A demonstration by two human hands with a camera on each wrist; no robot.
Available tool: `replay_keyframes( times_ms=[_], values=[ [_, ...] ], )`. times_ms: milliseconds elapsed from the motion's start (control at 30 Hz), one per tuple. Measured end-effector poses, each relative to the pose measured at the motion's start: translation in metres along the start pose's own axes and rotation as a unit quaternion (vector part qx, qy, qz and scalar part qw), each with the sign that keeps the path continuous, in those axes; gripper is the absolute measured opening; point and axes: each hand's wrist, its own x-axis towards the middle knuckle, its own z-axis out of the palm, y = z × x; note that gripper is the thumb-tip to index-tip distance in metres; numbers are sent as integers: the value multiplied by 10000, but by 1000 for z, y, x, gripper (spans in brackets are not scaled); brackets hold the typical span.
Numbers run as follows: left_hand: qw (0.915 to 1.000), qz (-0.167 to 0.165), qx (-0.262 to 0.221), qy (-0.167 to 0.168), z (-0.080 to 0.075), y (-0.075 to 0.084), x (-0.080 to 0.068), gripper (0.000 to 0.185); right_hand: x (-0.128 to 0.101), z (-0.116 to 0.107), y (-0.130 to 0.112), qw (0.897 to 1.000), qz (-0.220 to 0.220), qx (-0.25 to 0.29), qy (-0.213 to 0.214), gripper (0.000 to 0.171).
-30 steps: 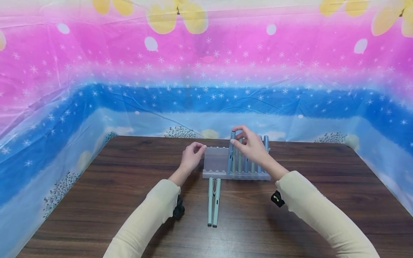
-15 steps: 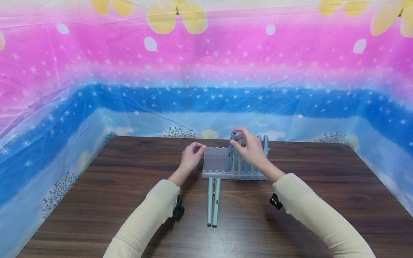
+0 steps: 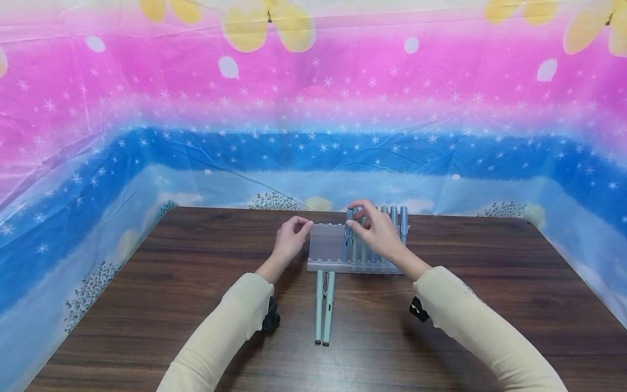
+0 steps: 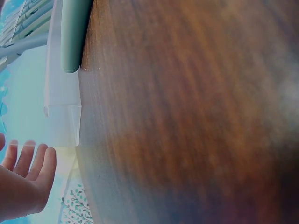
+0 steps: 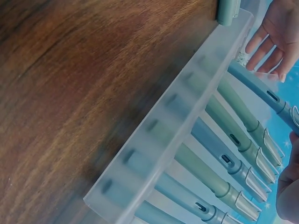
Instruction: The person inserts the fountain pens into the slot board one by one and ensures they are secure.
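Observation:
A translucent pen rack (image 3: 325,244) stands on the dark wooden table (image 3: 196,283), with several blue and green pens (image 3: 394,216) leaning in its right-hand slots. My right hand (image 3: 354,209) pinches the cap end of a blue pen (image 3: 346,242), which stands in the slot just left of the others. In the right wrist view that blue pen (image 5: 252,84) lies across the rack (image 5: 159,140). My left hand (image 3: 296,226) rests at the rack's left back corner with relaxed fingers (image 4: 28,163) and holds nothing.
Two pale green pens (image 3: 324,305) lie side by side on the table just in front of the rack. A pink and blue printed sheet (image 3: 313,109) hangs around the table's far and side edges. Bare wood lies to the left, right and front.
My right hand has come down and slightly left with the blue pen, bringing it lower in the rack. The left hand has stayed where it was.

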Motion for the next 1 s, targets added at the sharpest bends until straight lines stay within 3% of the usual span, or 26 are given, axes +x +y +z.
replay_keyframes(
  times_ms=[633,800,1000],
  values=[
    [10000,4,16,22,0,0,1,21,6,2,4,9969,429,365,-543,29],
    [10000,21,31,-10,-1,1,0,21,7,2,2,9966,533,186,-599,32],
    [10000,-2,22,-58,-1,0,-1,22,7,4,4,9962,287,-375,-728,44]
  ],
)
